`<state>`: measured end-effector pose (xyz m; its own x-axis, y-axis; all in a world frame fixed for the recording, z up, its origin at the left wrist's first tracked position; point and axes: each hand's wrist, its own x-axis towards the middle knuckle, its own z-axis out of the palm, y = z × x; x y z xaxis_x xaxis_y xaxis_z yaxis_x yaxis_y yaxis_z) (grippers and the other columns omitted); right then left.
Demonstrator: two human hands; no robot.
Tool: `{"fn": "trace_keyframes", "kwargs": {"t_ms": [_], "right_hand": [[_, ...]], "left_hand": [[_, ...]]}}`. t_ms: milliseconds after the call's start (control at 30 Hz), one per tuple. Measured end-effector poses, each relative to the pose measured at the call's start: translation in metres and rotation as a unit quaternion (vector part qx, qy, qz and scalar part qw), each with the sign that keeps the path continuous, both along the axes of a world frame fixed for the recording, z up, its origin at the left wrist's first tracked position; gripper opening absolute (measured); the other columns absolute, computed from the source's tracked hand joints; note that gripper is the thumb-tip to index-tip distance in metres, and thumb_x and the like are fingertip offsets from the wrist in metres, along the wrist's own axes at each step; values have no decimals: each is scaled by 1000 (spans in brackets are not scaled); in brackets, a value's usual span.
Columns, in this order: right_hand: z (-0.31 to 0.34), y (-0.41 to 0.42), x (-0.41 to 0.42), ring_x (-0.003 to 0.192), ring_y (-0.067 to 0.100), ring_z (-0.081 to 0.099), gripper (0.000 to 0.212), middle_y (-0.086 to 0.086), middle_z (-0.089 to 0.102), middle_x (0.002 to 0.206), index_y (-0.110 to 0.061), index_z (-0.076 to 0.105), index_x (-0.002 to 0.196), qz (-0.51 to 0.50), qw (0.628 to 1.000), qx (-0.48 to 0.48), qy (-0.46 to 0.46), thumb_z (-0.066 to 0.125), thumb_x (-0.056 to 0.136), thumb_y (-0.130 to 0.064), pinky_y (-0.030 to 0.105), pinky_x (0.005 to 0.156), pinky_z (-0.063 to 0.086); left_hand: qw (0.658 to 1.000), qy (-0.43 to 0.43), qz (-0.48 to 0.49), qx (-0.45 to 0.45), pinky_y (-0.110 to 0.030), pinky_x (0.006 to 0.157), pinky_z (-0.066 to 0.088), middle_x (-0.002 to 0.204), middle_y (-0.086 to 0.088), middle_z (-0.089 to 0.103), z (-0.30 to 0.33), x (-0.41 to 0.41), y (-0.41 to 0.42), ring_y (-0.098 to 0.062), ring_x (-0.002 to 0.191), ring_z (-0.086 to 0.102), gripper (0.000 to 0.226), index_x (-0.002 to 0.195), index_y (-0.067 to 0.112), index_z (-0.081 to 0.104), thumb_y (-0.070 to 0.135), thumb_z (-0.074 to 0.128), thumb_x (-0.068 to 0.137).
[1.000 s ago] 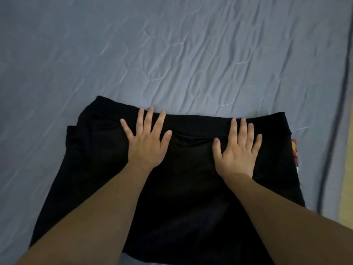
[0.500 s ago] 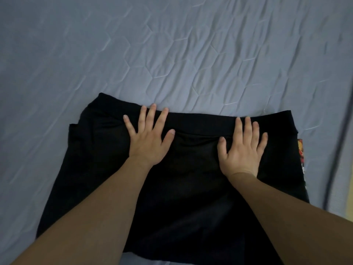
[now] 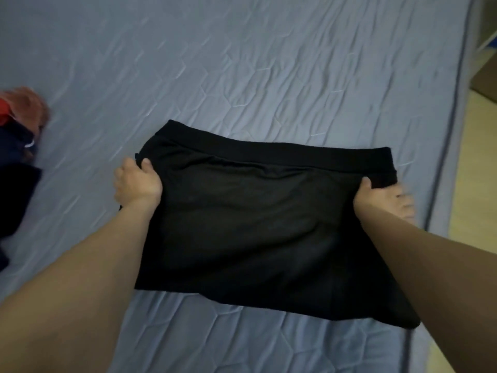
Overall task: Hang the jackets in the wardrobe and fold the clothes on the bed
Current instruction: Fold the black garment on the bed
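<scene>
The left hand (image 3: 137, 181) grasps the left edge of a folded black fabric garment with a thick waistband (image 3: 255, 219), its thumb pressed on top of the cloth and its fingers curled underneath. The right hand (image 3: 382, 197) grips the garment's right edge just below the waistband, thumb on top; its fingers beneath are motion-blurred, so how they lie cannot be told exactly. Both bare forearms reach in from the near corners of the view, and the near right corner of the garment passes under the right forearm.

The garment is spread between the two hands over the near right part of the bed, waistband along its far side and a straight folded edge along its near side. Whether it is lifted clear of the bed or resting on it cannot be told.

The bed carries a grey-blue quilted sheet with a hexagon stitch pattern (image 3: 242, 76), creased all over. At the left edge of the view, well apart from the black garment, lies a pile of dark navy and orange-red clothing (image 3: 18, 146), partly cut off by the frame. Past the right side of the bed is a strip of pale yellowish floor (image 3: 476, 162).
</scene>
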<state>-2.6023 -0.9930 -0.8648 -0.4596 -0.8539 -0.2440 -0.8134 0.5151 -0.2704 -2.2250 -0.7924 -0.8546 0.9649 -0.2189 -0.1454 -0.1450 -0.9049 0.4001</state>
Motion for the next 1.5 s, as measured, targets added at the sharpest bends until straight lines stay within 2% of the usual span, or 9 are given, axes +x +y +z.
{"fn": "trace_keyframes", "kwargs": {"t_ms": [167,267,400,533,733,833,967,1133,1500], "right_hand": [[6,-15,-20,123,40,48,46,21,47,137,-6,41,132,-26,990,2,-140,39,101,-40,50,104,35],[2,5,-17,131,40,38,51,22,40,142,-3,42,134,24,995,-89,-24,41,100,-40,49,108,26],[0,94,4,141,35,27,67,19,29,153,-7,32,148,336,918,-212,5,41,94,-44,46,118,9],[-13,163,-16,148,28,18,73,6,16,162,-20,24,154,582,804,-77,89,25,92,-60,52,120,2],[-5,109,-100,149,34,2,75,1,1,164,-31,3,155,263,949,103,139,10,92,-70,60,115,7],[16,111,-74,147,39,0,71,15,-2,162,-18,5,156,224,968,52,95,33,97,-45,55,118,4],[40,110,19,149,32,-7,82,14,-6,162,-15,10,155,462,880,-4,106,50,86,-35,47,118,-9],[51,115,171,150,27,0,86,9,1,163,-18,4,156,639,765,81,17,51,90,-46,48,121,-3],[26,70,336,149,33,2,144,5,-5,163,-28,-17,153,745,652,132,48,79,54,-70,53,120,8]], "left_hand": [[999,0,28,-31,-51,103,36,137,-24,48,8,32,-10,-44,124,48,41,129,6,44,36,33,104],[997,-70,2,40,-57,108,27,147,-24,37,3,5,-5,-45,132,38,44,138,7,38,33,39,102],[920,-169,-353,-1,-57,118,4,158,-15,26,-5,-113,23,-35,147,20,57,149,16,32,43,38,99],[823,-91,-540,151,-63,118,3,164,-1,16,-19,-160,81,-26,152,8,64,156,30,19,59,17,99],[916,54,-196,345,-66,115,0,165,1,-11,-13,-26,113,-33,151,-3,68,152,45,-15,72,3,91],[952,147,-134,231,-59,114,24,161,-13,13,-4,-22,110,-42,141,26,78,150,48,-14,75,25,89],[985,169,-23,34,-51,107,40,147,-18,41,11,-32,92,-42,127,46,89,153,24,11,58,55,84],[953,293,79,18,-44,105,43,140,-22,50,8,-21,110,-41,121,52,61,143,-2,40,26,58,91],[951,308,-22,-28,-52,104,42,131,-8,53,-41,-21,156,-34,120,50,35,125,26,44,46,49,97]]}}
